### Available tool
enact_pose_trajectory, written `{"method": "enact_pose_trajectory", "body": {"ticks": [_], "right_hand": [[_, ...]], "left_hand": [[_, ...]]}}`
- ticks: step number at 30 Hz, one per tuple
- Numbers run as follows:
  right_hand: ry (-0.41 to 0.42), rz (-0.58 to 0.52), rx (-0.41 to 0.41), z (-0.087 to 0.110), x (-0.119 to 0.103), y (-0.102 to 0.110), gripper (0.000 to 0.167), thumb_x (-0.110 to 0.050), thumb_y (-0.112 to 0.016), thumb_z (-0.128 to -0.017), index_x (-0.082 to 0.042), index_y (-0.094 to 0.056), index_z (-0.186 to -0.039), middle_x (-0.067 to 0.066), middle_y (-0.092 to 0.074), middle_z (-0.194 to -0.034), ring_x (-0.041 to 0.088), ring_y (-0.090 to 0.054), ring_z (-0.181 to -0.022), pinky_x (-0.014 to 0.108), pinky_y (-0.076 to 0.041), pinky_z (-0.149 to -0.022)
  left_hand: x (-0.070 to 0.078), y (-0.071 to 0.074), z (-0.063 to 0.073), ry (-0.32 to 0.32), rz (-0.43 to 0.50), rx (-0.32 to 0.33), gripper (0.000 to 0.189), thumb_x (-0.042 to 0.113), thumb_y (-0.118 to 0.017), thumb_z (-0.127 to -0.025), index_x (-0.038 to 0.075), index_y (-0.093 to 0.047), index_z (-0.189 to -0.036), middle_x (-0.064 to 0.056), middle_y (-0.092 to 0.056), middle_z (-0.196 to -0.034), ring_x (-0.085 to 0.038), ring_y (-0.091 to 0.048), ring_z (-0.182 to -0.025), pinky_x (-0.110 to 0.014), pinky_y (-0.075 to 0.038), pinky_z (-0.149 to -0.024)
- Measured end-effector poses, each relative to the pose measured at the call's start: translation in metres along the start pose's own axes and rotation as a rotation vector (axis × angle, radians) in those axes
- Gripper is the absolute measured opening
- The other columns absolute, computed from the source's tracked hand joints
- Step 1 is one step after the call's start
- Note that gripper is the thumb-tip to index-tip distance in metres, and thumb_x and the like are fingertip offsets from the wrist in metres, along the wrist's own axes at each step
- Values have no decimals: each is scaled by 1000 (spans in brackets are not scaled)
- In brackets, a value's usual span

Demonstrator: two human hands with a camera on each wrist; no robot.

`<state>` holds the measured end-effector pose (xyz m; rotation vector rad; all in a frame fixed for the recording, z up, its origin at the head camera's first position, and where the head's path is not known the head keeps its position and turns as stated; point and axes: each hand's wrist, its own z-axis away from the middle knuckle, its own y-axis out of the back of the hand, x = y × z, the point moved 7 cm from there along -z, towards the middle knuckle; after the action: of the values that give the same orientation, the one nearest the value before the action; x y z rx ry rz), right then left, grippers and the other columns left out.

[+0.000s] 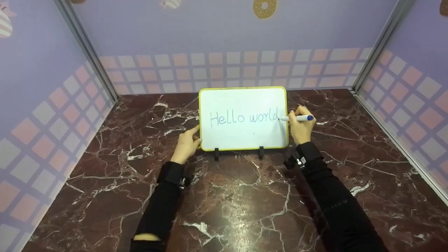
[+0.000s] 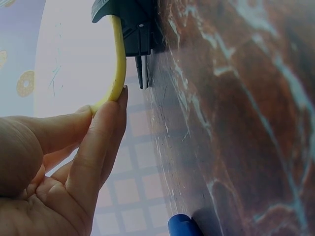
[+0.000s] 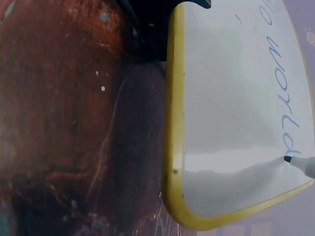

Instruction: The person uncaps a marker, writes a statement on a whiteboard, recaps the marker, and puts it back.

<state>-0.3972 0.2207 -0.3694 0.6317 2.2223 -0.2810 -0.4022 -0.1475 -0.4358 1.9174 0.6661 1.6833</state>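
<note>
A yellow-framed whiteboard point(image 1: 238, 136) leans upright on a black stand point(image 1: 216, 154), with "Hello world" written across it in blue. My left hand point(image 1: 187, 143) pinches its lower left edge; in the left wrist view the thumb and fingers of that hand point(image 2: 64, 167) grip the yellow rim point(image 2: 119, 64). At the right side, my right hand point(image 1: 301, 129) holds a white marker point(image 1: 295, 118) with a blue end. The dark tip of the marker point(image 3: 301, 164) touches the board at the "d" in the right wrist view, where the right hand itself is out of sight.
The board stands on a dark red marbled table point(image 1: 238, 203). Behind it rises a purple wall point(image 1: 224, 35) with a pink and white check band, and similar panels flank both sides. A blue rounded object point(image 2: 183, 225) lies on the table in the left wrist view.
</note>
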Motion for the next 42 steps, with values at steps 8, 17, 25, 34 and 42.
{"method": "enact_pose_trajectory", "body": {"ticks": [8, 17, 25, 34, 42], "right_hand": [[-15, -55, 63, -7, 0, 7, 31, 12, -57, -86, 10, -37, -63, -7, -43, -60, -4, -45, -49, 10, -36, -49], [-21, -2, 65, -15, 28, 4, 29, 4, -64, -90, 12, -45, -68, -9, -48, -63, -2, -44, -54, 13, -34, -51], [-3, 20, 31, -13, 27, 4, 32, 5, -63, -88, 6, -42, -63, -7, -41, -63, 0, -38, -54, 16, -28, -52], [-31, -15, 14, -5, 8, 7, 39, 13, -56, -86, -5, -34, -58, -1, -36, -60, -4, -32, -50, 14, -24, -50], [-36, -55, 22, -1, 12, 12, 36, 15, -53, -85, 1, -31, -59, -6, -40, -58, -2, -44, -47, 12, -32, -45]], "left_hand": [[-1, 0, 0, 8, 2, 1, 58, -2, -60, -96, 7, -43, -150, -24, -70, -101, -31, -71, -90, -32, -63, -78], [0, -1, 0, -3, 31, -13, 58, -2, -60, -96, 6, -42, -150, -25, -70, -102, -32, -71, -90, -33, -63, -78], [-1, 0, 0, 10, 27, -1, 57, -2, -60, -96, 7, -43, -150, -25, -70, -104, -31, -71, -91, -33, -63, -79], [-3, 0, 1, 37, 23, -16, 59, -1, -60, -96, 9, -42, -151, -24, -70, -106, -30, -71, -94, -33, -63, -80], [0, 0, 1, 5, 0, -4, 58, -2, -60, -95, 6, -42, -150, -26, -70, -103, -32, -72, -91, -33, -63, -78]]}}
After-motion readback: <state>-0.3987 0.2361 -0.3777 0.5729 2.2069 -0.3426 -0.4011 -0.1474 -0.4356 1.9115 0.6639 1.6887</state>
